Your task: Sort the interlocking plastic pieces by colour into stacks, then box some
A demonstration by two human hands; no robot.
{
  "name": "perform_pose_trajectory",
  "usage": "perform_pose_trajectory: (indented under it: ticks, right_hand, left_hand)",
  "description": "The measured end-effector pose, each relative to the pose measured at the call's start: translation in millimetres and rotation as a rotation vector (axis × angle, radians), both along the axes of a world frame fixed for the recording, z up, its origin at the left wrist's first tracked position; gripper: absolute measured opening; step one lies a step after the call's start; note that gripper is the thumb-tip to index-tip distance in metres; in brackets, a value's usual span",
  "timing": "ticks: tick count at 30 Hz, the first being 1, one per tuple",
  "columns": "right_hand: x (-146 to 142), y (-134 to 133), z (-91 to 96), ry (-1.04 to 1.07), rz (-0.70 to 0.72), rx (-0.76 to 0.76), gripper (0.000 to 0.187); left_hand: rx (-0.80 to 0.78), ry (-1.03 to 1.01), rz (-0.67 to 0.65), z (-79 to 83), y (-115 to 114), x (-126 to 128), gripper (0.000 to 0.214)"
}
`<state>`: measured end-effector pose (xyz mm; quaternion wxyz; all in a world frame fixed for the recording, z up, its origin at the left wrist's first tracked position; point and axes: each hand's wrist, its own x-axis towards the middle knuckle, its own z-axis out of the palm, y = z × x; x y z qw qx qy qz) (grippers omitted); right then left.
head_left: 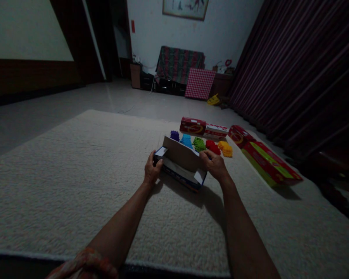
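Note:
A dark blue cardboard box (180, 177) is between my hands above the pale mat, its lid flap raised and its white side tabs folded out. My left hand (152, 169) grips the box's left end, thumb on the near edge. At the right end, my right hand (214, 164) pinches the raised flap near its corner. The box's inside shows pale, and I cannot make out anything in it. Just beyond lie piles of small coloured pieces: purple (175, 135), light blue (186, 140), green (199, 144), red (213, 147) and yellow-orange (225, 148).
Red and white cartons (192, 126) line the mat's far side. Red and yellow-green cartons (269, 161) run along its right. The textured mat (75, 174) covers the floor. Behind stand a cloth-draped cabinet (178, 64) and a purple curtain (285, 58) on the right.

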<state>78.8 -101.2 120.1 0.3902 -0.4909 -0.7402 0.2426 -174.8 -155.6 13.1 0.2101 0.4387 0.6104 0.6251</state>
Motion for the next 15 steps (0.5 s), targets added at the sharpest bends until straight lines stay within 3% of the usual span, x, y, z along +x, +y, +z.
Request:
perform_pose_trajectory:
  ticks: [5,8,15]
  right_hand:
    - [1,15,-13.1,0.179,-0.245,-0.085,0.07]
    - [3,18,-20.5,0.243,-0.391,-0.058,0.077]
    - [13,16,-35.0,0.238,-0.37,0.08,0.072]
  left_hand:
    - [-0.005,-0.002,-0.005,-1.7,1,-1,0.067]
    - [0.005,0.006,0.007,-1.9,0,-1,0.066]
    - [0.039,0.043,-0.031,0.5,-2,4,0.064]
